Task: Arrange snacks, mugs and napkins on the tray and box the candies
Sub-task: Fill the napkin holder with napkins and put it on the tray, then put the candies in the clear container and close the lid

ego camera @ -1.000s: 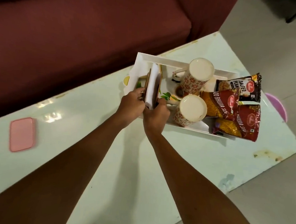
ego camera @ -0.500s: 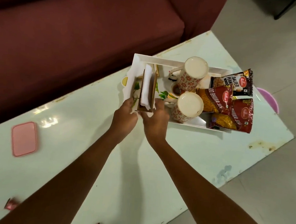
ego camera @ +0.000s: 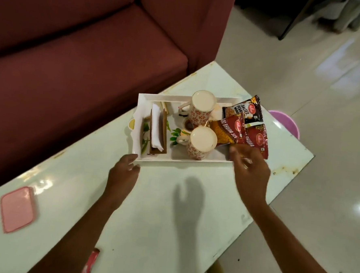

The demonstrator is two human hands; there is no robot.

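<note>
Left hand (ego camera: 123, 171), right hand (ego camera: 250, 170) — tray (ego camera: 184, 159) corners

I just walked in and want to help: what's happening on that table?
A person is setting up a white tray on the table. A napkin holder, two patterned mugs and three snack packets already sit on it. The left hand is at the tray's near left corner. The open right hand hovers by the packets at the right end, holding nothing. A pink container lies apart, to the left.
</note>
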